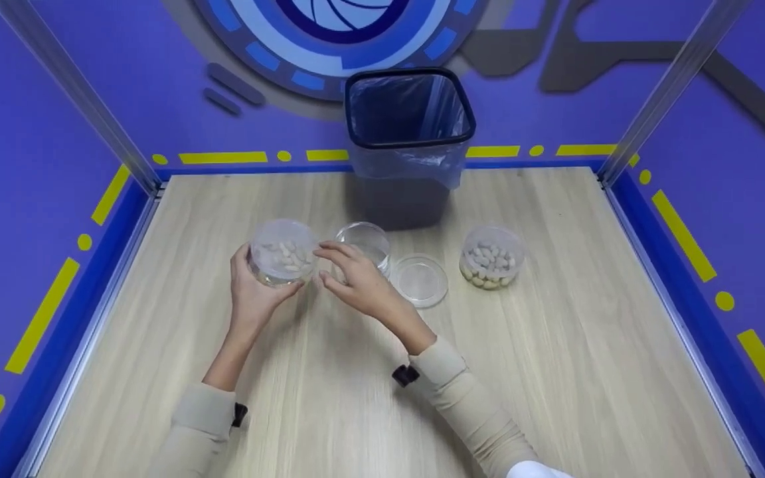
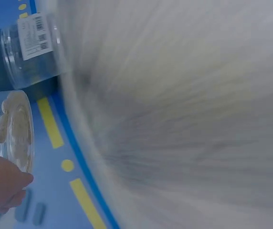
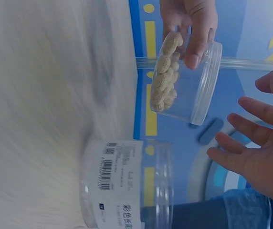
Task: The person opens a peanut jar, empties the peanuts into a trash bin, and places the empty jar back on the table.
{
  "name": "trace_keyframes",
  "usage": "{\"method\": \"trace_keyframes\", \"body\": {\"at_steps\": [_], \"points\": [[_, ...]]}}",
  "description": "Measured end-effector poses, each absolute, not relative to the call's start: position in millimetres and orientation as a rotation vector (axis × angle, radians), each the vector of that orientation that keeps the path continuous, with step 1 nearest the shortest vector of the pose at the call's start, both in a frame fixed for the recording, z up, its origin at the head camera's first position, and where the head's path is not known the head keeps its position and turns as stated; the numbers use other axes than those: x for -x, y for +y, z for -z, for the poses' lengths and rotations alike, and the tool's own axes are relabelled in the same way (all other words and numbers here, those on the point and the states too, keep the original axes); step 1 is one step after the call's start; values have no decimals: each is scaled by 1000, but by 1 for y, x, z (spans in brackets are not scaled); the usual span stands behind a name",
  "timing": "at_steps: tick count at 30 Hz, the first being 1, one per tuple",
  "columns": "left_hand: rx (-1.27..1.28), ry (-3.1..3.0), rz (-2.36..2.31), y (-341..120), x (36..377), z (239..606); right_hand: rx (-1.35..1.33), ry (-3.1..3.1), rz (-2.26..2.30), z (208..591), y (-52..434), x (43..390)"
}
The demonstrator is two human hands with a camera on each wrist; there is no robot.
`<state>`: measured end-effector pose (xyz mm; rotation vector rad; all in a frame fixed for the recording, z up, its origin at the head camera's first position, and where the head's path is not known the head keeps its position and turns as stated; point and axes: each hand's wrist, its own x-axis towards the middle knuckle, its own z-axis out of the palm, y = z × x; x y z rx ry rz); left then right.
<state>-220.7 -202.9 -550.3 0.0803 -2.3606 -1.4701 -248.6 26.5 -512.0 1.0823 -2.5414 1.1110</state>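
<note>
My left hand (image 1: pixel 254 295) grips a clear round tub (image 1: pixel 283 247) of peanuts (image 3: pixel 164 83), raised above the table, with thumb and fingers around its side. A translucent lid (image 3: pixel 208 86) covers its top. Just to the right, my right hand (image 1: pixel 362 282) hovers with spread fingers, holding nothing; in the right wrist view those fingers are apart from the tub. Behind the right hand stands a clear jar (image 3: pixel 117 183) with a white barcode label, partly hidden in the head view. A round clear lid (image 1: pixel 420 281) lies on the table beside that jar.
Further right stands another clear tub (image 1: pixel 492 257) with nuts in it. A dark bin (image 1: pixel 402 199) lined with a plastic bag stands at the back of the wooden table (image 1: pixel 555 372). Blue panels (image 1: pixel 708 186) enclose the back and sides.
</note>
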Motion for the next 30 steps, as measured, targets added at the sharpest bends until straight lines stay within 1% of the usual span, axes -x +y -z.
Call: {"method": "trace_keyframes", "body": {"at_steps": [8, 16, 22, 30], "points": [[57, -2284, 1337, -183, 226, 512, -977, -2454, -1179, 490, 52, 252], [307, -2234, 1221, -154, 234, 484, -855, -2420, -1239, 472, 76, 256], [489, -2190, 1097, -132, 240, 474, -757, -2425, -1318, 458, 87, 257], [672, -2097, 926, -107, 244, 473, -659, -2482, -1471, 444, 93, 257]]}}
